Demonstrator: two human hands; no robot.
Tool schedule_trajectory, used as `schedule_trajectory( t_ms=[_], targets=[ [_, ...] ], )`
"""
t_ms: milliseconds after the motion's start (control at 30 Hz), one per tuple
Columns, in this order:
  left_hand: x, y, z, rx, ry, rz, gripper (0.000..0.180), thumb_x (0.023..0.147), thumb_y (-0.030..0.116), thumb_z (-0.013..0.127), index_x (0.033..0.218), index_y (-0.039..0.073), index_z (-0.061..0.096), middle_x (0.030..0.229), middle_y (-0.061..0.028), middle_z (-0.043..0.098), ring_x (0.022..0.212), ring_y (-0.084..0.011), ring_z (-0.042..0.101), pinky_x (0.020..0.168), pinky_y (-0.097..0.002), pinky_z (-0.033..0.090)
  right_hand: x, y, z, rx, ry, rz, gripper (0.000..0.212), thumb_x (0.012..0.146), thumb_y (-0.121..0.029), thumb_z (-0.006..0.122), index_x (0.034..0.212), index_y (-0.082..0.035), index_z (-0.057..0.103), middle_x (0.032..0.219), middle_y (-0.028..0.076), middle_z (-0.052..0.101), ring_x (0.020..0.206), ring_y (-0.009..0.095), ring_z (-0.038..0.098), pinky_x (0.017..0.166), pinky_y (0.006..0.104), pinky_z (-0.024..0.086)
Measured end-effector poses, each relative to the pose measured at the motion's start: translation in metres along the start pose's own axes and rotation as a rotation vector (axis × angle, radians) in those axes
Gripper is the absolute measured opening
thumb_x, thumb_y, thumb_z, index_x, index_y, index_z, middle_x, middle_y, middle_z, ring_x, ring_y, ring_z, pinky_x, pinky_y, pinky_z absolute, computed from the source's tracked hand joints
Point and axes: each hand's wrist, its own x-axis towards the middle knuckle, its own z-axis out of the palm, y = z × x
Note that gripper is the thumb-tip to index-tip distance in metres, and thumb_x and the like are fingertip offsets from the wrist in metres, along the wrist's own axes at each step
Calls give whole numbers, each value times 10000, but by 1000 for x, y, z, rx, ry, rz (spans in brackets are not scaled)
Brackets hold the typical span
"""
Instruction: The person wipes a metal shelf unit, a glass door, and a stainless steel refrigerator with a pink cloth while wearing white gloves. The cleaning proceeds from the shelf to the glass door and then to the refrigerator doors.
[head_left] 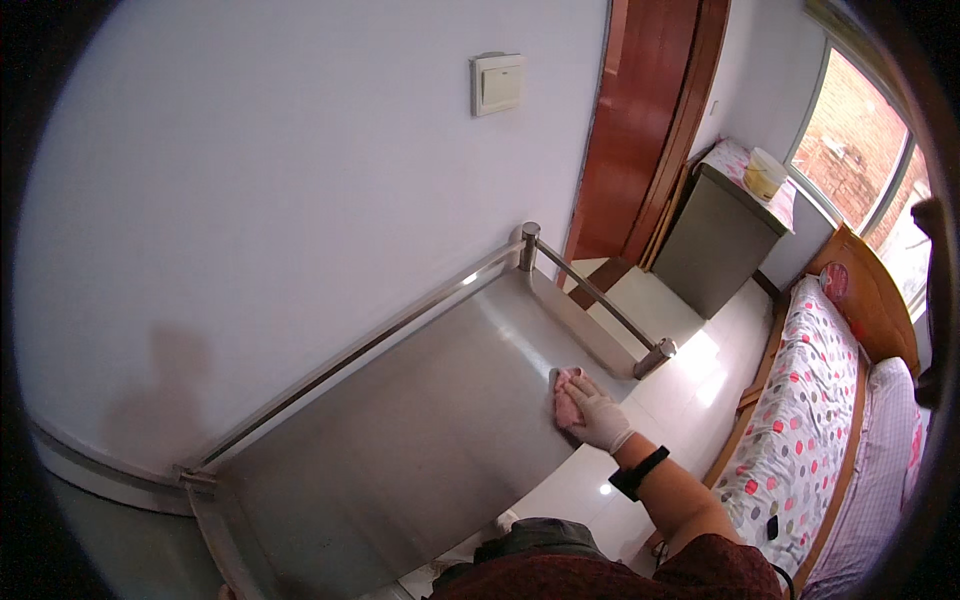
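Railed metal surface (400,430), gloved right hand (602,418) gripping pink cloth (567,402), left hand (227,593) mostly cut off, grip unclear

"Where do we look from?"
"From head height, through a fisheye, down across the nearby bench (380,430); farther off, we catch the window (850,135), upper right."

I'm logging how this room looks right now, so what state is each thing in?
Right hand: gloved, holding the pink cloth down.
Pink cloth: bunched, touching the metal table.
Metal table: shiny, reflecting light.
Black wristband: worn on the right wrist.
Bucket: upright on the covered cabinet.
Light switch: wall-mounted; on or off unclear.
Bed: covered with dotted bedding.
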Motion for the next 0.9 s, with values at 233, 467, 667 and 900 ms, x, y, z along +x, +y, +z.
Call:
schedule_trajectory(
  t_ms=[233, 467, 667, 900],
  targets=[
    [3, -7, 2, 16, -55, -67, 502, 1010, 312, 655, 1388, -15, 604, 1378, -153, 640, 1261, -296, 585, 1070, -397, 455, 55, 72, -6, -42, 107, 382, 763, 879, -316, 679, 1536, -37, 408, 1584, 211, 397, 1479, 418, 354, 1206, 484, 337],
    [3, 3, -2, 118, -56, -29, 468, 1013, 306, 650, 1363, -3, 618, 1349, -155, 654, 1248, -319, 594, 1069, -403, 455, 43, 46, 11, -48, 184, 398, 816, 875, -386, 688, 1538, -9, 399, 1587, 191, 400, 1515, 418, 289, 1210, 507, 312],
    [7, 10, -5, 21, -119, -93, 480, 1014, 273, 631, 1417, 16, 580, 1439, -159, 600, 1337, -323, 541, 1100, -419, 438, -3, -57, 31, -50, 73, 279, 878, 849, -452, 735, 1545, -48, 384, 1602, 194, 385, 1531, 411, 265, 1189, 529, 318],
    [-8, 25, -16, 69, -172, -85, 540, 1028, 350, 594, 1464, 35, 546, 1487, -172, 561, 1384, -358, 504, 1137, -444, 415, -50, -192, 63, -23, -33, 81, 931, 820, -479, 778, 1550, -60, 380, 1626, 171, 317, 1540, 373, 237, 1179, 589, 302]
  ],
)
